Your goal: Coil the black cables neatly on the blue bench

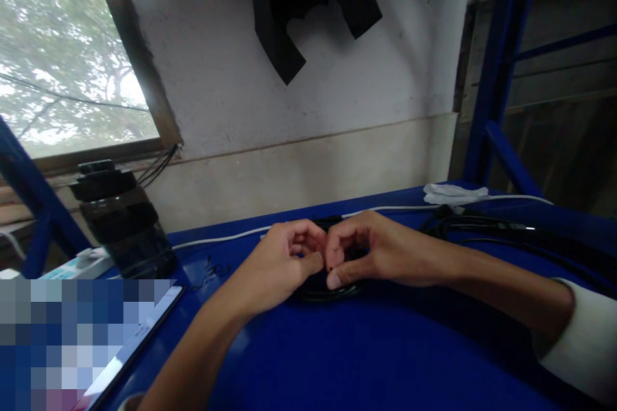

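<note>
My left hand [292,260] and my right hand [369,250] meet above a coil of black cable [332,295] on a blue table [385,347]. The fingers of my left hand are curled, with thumb and forefinger close together. My right hand pinches thumb against fingers, and a tiny dark speck shows between them. What either hand holds is too small or hidden to name. Both hands cover most of the coil; its lower edge shows beneath them. Left of my hands lie several thin, bent black strips [212,271].
A dark water bottle [125,225] stands at the left, beside a power strip [81,264] and a tablet-like device [139,334], partly pixelated. More black cables [486,226] lie at the right, near a crumpled white wrapper [453,193]. A white cord [226,237] runs along the back.
</note>
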A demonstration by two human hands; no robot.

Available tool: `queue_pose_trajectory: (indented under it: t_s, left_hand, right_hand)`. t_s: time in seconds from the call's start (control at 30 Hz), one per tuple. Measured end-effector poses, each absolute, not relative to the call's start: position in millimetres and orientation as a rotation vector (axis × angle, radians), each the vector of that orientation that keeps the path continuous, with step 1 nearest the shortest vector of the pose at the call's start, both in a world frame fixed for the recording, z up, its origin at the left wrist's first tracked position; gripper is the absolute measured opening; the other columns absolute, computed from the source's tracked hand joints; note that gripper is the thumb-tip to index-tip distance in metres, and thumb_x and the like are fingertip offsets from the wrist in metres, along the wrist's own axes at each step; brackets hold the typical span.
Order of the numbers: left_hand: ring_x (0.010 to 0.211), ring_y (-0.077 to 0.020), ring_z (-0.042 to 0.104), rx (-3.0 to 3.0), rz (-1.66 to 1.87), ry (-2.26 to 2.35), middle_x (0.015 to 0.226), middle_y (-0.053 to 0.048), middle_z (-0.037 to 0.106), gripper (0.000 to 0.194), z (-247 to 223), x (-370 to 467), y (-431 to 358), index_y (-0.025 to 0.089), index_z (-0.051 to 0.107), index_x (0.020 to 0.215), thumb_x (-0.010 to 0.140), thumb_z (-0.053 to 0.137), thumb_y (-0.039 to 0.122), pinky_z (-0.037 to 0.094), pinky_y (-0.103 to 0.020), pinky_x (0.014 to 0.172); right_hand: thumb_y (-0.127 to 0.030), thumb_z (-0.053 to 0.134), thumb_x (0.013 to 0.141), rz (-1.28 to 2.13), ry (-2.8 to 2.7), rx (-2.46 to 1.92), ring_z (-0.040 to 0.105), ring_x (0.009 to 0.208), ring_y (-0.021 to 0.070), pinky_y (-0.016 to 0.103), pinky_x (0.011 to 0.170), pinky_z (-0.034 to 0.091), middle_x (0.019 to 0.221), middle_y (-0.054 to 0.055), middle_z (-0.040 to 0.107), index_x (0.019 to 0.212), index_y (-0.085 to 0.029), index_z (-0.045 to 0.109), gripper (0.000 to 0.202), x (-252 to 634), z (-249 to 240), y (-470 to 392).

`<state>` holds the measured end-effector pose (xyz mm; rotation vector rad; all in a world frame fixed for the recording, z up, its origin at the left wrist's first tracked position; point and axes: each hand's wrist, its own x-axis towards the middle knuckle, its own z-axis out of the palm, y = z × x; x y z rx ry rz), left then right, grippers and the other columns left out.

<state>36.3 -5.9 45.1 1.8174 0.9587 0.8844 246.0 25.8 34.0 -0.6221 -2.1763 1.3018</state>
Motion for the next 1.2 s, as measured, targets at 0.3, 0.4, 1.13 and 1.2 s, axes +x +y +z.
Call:
queue_pose_trajectory:
  t_s: [0.3,0.4,1.13,1.2]
  left_hand:
    - [0.071,-0.0126,0.061,1.719,1.092,1.103,0.076,0.0,0.071,0.017,42.1,32.8,5.0,0.016,0.07,0.086,0.076,0.061,0.007,0.041,-0.024,0.067]
    - [0.071,-0.0136,0.063,1.706,1.145,1.136,0.077,-0.001,0.071,0.011,41.4,32.7,6.8,0.016,0.07,0.09,0.08,0.066,0.013,0.043,-0.024,0.067]
    - [0.083,-0.0172,0.069,1.759,1.214,1.134,0.088,-0.003,0.073,0.009,40.3,38.4,5.7,0.016,0.07,0.094,0.086,0.071,0.02,0.052,-0.03,0.08]
    - [0.082,-0.0171,0.069,1.768,1.209,1.131,0.087,-0.003,0.073,0.008,39.8,38.4,6.1,0.017,0.071,0.094,0.087,0.071,0.021,0.052,-0.03,0.08]
  right_hand:
    - [-0.036,0.097,0.069,1.479,-2.301,-0.603,0.064,0.068,0.0122,0.021,0.062,0.041,0.079,-0.001,0.076,0.095,-0.018,0.075,0.038,231.4,56.3,51.9]
    - [-0.036,0.095,0.072,1.497,-2.273,-0.624,0.064,0.067,0.0118,0.022,0.063,0.041,0.08,0.0,0.076,0.1,-0.017,0.078,0.038,230.4,53.5,48.7]
    - [-0.041,0.094,0.072,1.422,-2.256,-0.581,0.06,0.069,0.0134,0.023,0.064,0.043,0.077,-0.001,0.068,0.081,-0.017,0.071,0.034,229.8,35.8,35.5]
    - [-0.041,0.094,0.072,1.417,-2.261,-0.587,0.06,0.07,0.0138,0.023,0.064,0.044,0.076,-0.001,0.068,0.081,-0.017,0.071,0.034,229.6,34.8,35.5]
